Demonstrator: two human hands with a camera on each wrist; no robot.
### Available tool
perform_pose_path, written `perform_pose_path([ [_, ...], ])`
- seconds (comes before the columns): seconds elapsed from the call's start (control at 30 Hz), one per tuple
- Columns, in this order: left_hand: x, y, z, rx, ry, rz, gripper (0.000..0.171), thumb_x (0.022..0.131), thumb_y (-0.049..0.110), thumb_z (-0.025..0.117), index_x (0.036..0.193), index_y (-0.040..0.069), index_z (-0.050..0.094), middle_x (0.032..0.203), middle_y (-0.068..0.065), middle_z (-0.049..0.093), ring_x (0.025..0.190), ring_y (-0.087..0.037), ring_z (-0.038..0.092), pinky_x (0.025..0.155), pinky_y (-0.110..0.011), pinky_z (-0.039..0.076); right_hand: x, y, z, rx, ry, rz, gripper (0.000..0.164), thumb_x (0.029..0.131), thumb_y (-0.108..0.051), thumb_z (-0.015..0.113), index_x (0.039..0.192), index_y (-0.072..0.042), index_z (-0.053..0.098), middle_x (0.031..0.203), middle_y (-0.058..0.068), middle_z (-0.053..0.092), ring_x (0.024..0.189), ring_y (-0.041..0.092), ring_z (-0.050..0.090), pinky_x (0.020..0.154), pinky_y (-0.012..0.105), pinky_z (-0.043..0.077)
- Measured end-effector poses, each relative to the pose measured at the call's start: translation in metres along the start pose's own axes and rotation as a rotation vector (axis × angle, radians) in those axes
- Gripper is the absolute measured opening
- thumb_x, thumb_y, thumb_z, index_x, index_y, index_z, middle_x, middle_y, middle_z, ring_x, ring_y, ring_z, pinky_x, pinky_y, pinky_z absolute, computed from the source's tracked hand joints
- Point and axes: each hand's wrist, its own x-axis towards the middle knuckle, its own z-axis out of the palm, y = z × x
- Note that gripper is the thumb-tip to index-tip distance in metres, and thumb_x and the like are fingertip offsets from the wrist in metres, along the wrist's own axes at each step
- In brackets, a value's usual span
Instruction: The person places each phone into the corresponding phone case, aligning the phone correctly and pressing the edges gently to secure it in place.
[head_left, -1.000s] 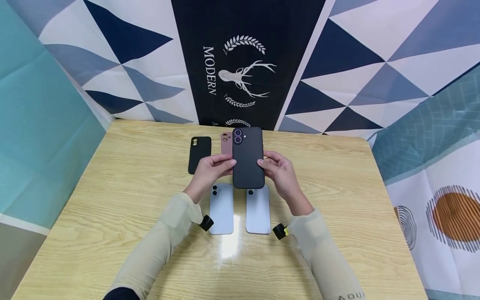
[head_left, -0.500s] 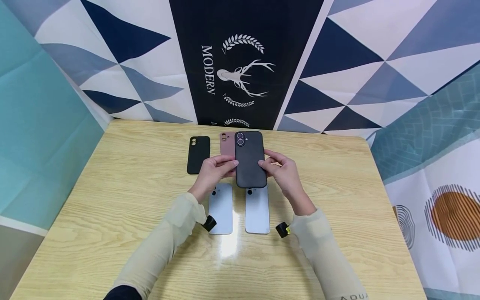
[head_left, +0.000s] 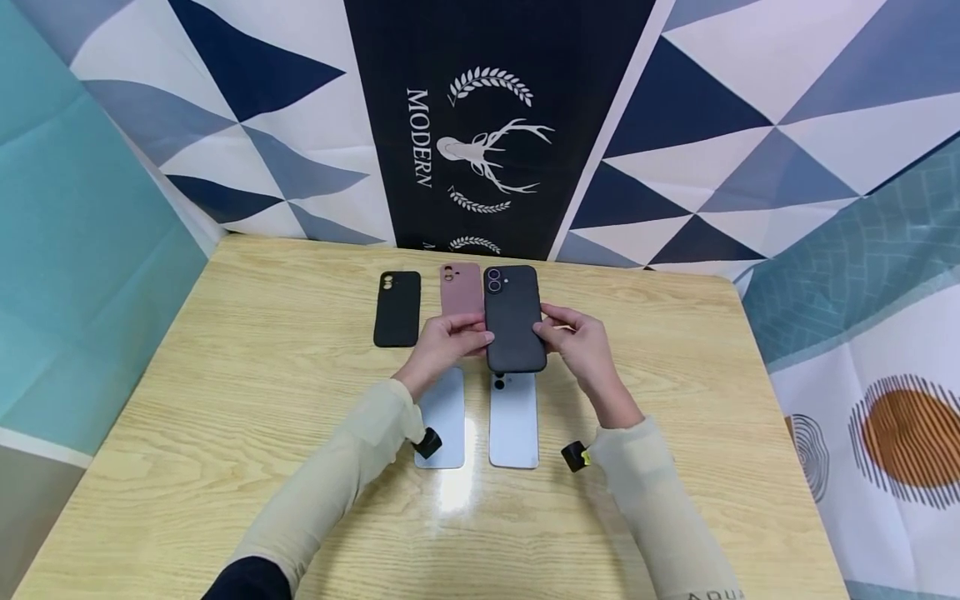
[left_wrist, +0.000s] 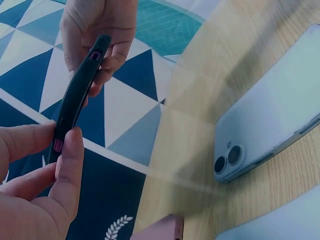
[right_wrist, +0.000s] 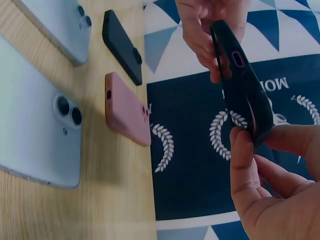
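Note:
Both hands hold up a phone in a black case (head_left: 514, 321), its back and two purple-ringed camera lenses facing the head camera. My left hand (head_left: 452, 346) pinches its left edge between thumb and fingers. At the opposite edge, my right hand (head_left: 585, 350) grips it the same way. Purple shows through side openings of the case in both wrist views. On the table behind lies a pink phone case (head_left: 461, 289), partly covered by the left hand. A second black phone case (head_left: 397, 308) lies left of it. Below the held phone lies a light-coloured phone (head_left: 513, 425).
Another light-coloured phone (head_left: 442, 412) lies to the left, partly under my left wrist and its camera (head_left: 428, 442). The wooden table (head_left: 697, 375) ends at a patterned cloth (head_left: 487, 150) behind. A teal cloth (head_left: 82, 250) hangs at the left side.
Both hands have shifted right with the cased phone, whose top has come slightly lower in the head view. More of the pink case shows. The grip is unchanged.

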Motion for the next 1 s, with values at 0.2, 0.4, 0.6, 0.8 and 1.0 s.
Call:
perform_pose_path([
  [0.2, 0.015, -0.003, 0.014, 0.027, 0.024, 0.012, 0.044, 0.085, 0.005, 0.067, 0.127, 0.002, 0.056, 0.116, -0.016, 0.063, 0.086, -0.010, 0.066, 0.092, -0.042, 0.052, 0.010, 0.008, -0.008, -0.009, 0.047, 0.021, 0.041, 0.089, -0.015, 0.064, 0.128, -0.005, 0.057, 0.096, 0.003, 0.056, 0.068, 0.003, 0.059, 0.069, 0.017, 0.054],
  [0.4, 0.031, -0.007, 0.023, 0.036, 0.028, 0.008, 0.043, 0.085, 0.002, 0.066, 0.127, 0.000, 0.055, 0.115, -0.018, 0.063, 0.086, -0.009, 0.064, 0.090, -0.039, 0.053, 0.020, 0.015, -0.012, 0.011, 0.104, 0.031, 0.037, 0.088, -0.015, 0.065, 0.123, -0.004, 0.061, 0.096, 0.004, 0.061, 0.065, 0.001, 0.060, 0.065, 0.014, 0.053],
  [0.6, 0.043, -0.011, 0.026, 0.090, 0.046, -0.002, 0.040, 0.085, 0.003, 0.066, 0.124, 0.001, 0.058, 0.112, -0.015, 0.063, 0.079, -0.007, 0.062, 0.084, -0.031, 0.056, 0.033, 0.023, -0.013, 0.012, 0.094, 0.041, 0.038, 0.088, -0.013, 0.064, 0.124, -0.003, 0.060, 0.099, 0.006, 0.061, 0.064, -0.001, 0.060, 0.070, 0.019, 0.056],
  [0.8, 0.054, -0.016, 0.026, 0.123, 0.031, 0.006, 0.044, 0.085, 0.001, 0.065, 0.127, 0.002, 0.055, 0.115, -0.015, 0.062, 0.079, -0.008, 0.062, 0.088, -0.036, 0.055, 0.043, 0.031, -0.014, 0.003, 0.050, 0.045, 0.041, 0.089, -0.007, 0.060, 0.129, -0.001, 0.054, 0.102, 0.005, 0.056, 0.068, -0.003, 0.057, 0.072, 0.016, 0.054],
  [1.0, 0.062, -0.023, 0.024, 0.201, -0.001, -0.003, 0.054, 0.083, 0.001, 0.066, 0.133, 0.006, 0.050, 0.124, -0.010, 0.058, 0.092, -0.013, 0.061, 0.078, -0.022, 0.051, 0.050, 0.040, -0.013, -0.042, -0.010, 0.046, 0.049, 0.087, -0.001, 0.057, 0.135, -0.001, 0.047, 0.115, 0.013, 0.053, 0.075, -0.003, 0.053, 0.069, 0.008, 0.045],
])
